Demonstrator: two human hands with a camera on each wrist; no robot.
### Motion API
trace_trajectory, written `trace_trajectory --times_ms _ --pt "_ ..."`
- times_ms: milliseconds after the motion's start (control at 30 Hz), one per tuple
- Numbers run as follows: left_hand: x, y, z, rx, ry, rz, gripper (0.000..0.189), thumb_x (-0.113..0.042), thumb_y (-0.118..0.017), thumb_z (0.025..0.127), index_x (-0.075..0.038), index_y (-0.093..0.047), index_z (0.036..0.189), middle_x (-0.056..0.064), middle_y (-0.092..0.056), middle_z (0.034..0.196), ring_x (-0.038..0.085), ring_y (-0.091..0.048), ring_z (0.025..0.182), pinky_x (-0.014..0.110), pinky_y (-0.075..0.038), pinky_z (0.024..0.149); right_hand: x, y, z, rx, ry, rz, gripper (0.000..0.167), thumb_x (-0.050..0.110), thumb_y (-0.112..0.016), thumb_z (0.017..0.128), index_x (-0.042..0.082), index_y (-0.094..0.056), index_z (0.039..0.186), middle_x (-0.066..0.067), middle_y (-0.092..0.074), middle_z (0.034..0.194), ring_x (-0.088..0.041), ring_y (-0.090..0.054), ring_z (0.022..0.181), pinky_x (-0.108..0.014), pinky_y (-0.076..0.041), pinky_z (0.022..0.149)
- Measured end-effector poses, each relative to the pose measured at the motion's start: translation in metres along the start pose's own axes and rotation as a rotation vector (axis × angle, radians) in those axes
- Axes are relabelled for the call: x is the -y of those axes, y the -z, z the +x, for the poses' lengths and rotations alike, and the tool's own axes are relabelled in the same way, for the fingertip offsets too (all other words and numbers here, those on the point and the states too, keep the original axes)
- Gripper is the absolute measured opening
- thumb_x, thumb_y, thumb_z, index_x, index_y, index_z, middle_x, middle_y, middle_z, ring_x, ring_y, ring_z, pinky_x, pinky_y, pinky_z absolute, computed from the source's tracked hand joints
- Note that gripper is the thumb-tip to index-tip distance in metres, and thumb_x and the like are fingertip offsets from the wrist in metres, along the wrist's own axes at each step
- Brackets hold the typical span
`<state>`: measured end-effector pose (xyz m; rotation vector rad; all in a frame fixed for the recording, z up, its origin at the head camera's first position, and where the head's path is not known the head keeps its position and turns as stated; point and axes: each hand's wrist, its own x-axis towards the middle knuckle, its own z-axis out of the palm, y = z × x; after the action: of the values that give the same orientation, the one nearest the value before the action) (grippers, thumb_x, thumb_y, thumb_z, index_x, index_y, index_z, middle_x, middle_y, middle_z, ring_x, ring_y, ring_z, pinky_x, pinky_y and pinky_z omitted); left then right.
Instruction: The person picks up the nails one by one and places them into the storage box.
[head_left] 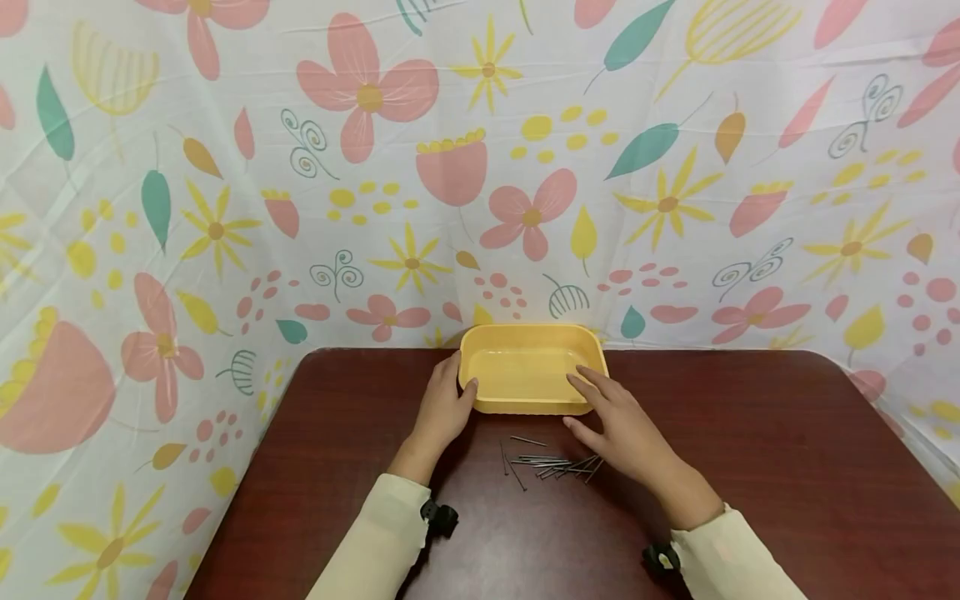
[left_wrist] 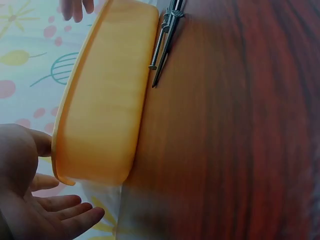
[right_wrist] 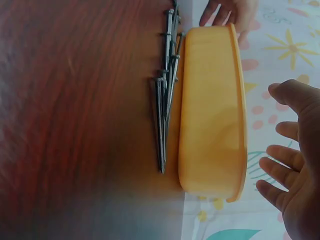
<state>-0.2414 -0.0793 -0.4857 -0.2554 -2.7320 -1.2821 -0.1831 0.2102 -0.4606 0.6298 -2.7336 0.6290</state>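
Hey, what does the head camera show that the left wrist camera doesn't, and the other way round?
Only the head view shows the inside floor of the yellow tray, the right sleeve and the black device on that wrist.

Only the left wrist view shows the left hand from its palm side.

Both share the tray, some nails, the brown table, the floral cloth and both hands, though the left wrist view catches only fingertips of the right hand.
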Motion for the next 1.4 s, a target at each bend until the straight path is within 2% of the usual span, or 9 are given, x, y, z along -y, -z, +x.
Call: trace_trajectory --times_ms 267,700,967,1100,1400 --pt "0.002 -0.003 -0.002 -0.002 -0.001 -0.012 0.063 -0.029 -0.053 0.105 -0.006 -0.030 0.159 0.019 -0.038 0.157 0.036 -0.042 0.144 0.052 -0.037 0.117 0.005 -0.003 -0.007 -0.002 0.001 0.021 0.064 0.032 -0.076 0.091 0.012 -0.053 0.147 -0.013 -0.051 0.149 -0.038 -0.050 0.135 -0.059 -0.044 0.108" --pt "0.004 -0.004 0.000 0.007 0.029 -0.022 0.063 -0.031 -0.051 0.105 -0.008 -0.030 0.160 0.019 -0.038 0.158 0.037 -0.043 0.143 0.053 -0.038 0.116 0.012 -0.013 -0.012 -0.077 0.086 0.040 0.044 0.027 -0.079 0.089 0.011 -0.067 0.128 -0.003 -0.063 0.123 -0.023 -0.061 0.115 -0.045 -0.054 0.094" --pt "0.006 -0.005 -0.001 0.040 0.053 -0.021 0.065 -0.034 -0.050 0.105 -0.010 -0.027 0.161 0.018 -0.037 0.160 0.037 -0.040 0.146 0.054 -0.036 0.117 0.015 -0.019 -0.018 0.006 0.047 0.059 0.035 0.024 -0.077 0.090 0.011 -0.071 0.122 -0.006 -0.068 0.122 -0.023 -0.066 0.113 -0.045 -0.056 0.091" --pt "0.006 -0.006 -0.002 0.039 0.052 -0.030 0.065 -0.033 -0.051 0.105 -0.009 -0.027 0.161 0.020 -0.040 0.158 0.038 -0.041 0.145 0.055 -0.037 0.117 0.016 -0.022 -0.021 0.044 0.030 0.044 0.032 0.024 -0.077 0.090 0.012 -0.071 0.120 -0.001 -0.068 0.117 -0.019 -0.066 0.109 -0.043 -0.056 0.090" --pt "0.007 -0.008 0.000 0.042 0.049 -0.035 0.066 -0.033 -0.049 0.106 -0.010 -0.024 0.162 0.022 -0.040 0.158 0.038 -0.042 0.145 0.054 -0.036 0.117 0.019 -0.021 -0.022 0.097 0.045 0.035 0.028 0.019 -0.079 0.088 0.011 -0.072 0.114 0.003 -0.066 0.106 -0.014 -0.064 0.098 -0.039 -0.056 0.085"
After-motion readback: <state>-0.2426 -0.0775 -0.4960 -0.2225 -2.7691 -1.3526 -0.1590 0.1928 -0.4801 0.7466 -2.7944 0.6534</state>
